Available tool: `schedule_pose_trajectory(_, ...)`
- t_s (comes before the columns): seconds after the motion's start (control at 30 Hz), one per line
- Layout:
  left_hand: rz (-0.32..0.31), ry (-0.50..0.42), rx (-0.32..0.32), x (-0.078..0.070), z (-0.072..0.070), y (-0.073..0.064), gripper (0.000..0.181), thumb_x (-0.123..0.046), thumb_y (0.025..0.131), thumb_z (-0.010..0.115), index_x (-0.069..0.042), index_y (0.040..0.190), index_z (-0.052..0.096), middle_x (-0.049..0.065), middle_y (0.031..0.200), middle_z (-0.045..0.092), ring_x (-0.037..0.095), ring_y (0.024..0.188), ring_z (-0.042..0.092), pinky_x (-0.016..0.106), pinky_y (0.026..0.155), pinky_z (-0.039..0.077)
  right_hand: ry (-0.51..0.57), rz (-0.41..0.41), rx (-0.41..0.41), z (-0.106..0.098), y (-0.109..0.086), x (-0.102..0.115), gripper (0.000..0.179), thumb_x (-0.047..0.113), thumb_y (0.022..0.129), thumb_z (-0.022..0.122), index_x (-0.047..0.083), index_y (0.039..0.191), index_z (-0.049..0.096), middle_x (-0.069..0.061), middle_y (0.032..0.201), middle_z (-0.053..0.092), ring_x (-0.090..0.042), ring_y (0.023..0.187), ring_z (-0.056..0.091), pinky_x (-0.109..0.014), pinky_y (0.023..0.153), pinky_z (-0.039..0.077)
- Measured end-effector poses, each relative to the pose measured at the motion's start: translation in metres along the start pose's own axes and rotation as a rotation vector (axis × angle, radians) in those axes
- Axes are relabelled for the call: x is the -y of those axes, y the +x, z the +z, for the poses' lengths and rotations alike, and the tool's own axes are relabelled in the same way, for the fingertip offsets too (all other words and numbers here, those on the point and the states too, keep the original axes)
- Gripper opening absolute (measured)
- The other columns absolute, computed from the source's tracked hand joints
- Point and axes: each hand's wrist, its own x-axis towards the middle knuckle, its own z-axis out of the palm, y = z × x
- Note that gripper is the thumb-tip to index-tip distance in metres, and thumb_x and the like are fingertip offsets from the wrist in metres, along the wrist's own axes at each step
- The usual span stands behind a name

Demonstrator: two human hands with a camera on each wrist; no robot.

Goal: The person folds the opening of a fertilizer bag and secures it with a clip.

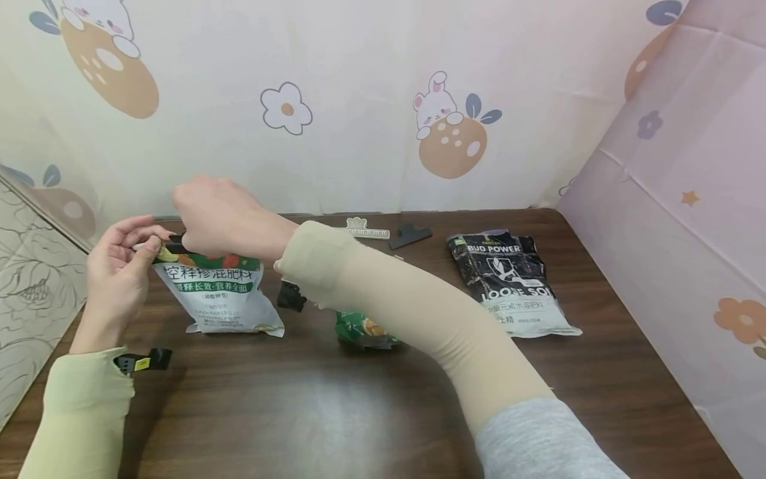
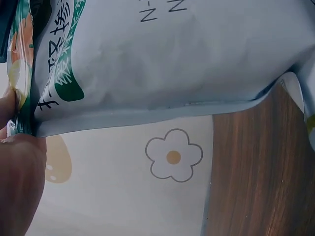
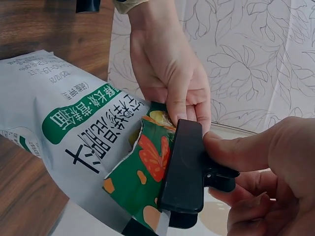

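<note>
A white and green fertilizer bag (image 1: 224, 303) stands at the left of the table, its printed top folded over. My left hand (image 1: 122, 273) pinches one corner of that fold between thumb and fingers. With thumb and fingers, my right hand (image 3: 256, 167) grips the handles of a black bag clip (image 3: 182, 167), which lies across the folded edge. In the head view the right hand (image 1: 227, 216) covers most of the clip. The left wrist view shows the bag's side (image 2: 187, 64) and the left thumb (image 2: 22, 172) at the fold.
Behind the right forearm, a green packet (image 1: 362, 330) is partly hidden. A pale clip (image 1: 366, 232) and another black clip (image 1: 409, 236) lie near the back edge. A black and white "BUD POWER" bag (image 1: 503, 266) lies at the right. Patterned cloth (image 1: 359, 166) hangs behind the table.
</note>
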Motion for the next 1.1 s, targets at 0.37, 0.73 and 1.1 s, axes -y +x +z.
schedule_pose_trajectory(0.37,0.021,-0.24,0.022,-0.001,0.003,0.002,0.04,0.021,0.095,0.043,0.015,0.134,0.043,0.021,0.114,0.066,0.028,0.113,0.06,0.026,0.099,0.043,-0.03,0.028,-0.004,0.009,0.006,0.008,0.014,0.032,0.094,0.063,0.026,0.107,0.059,0.012,0.095,0.057,-0.006,0.082,0.054,-0.02,0.067,0.045)
schedule_pose_trajectory(0.73,0.027,-0.252,0.034,-0.004,0.003,0.001,0.04,0.023,0.094,0.042,0.016,0.134,0.044,0.021,0.115,0.066,0.028,0.115,0.061,0.025,0.096,0.046,0.048,0.053,-0.012,0.017,0.007,0.009,0.016,0.031,0.092,0.066,0.027,0.105,0.059,0.011,0.098,0.053,-0.006,0.082,0.053,-0.021,0.066,0.045)
schedule_pose_trajectory(1.1,0.006,-0.147,0.084,-0.005,-0.005,0.0,0.034,0.019,0.095,0.046,0.017,0.129,0.05,0.016,0.106,0.07,0.023,0.103,0.066,0.021,0.088,0.049,0.118,0.076,0.03,0.023,0.006,-0.002,0.017,0.042,0.088,0.074,0.028,0.091,0.065,0.015,0.087,0.061,-0.005,0.078,0.055,-0.024,0.063,0.044)
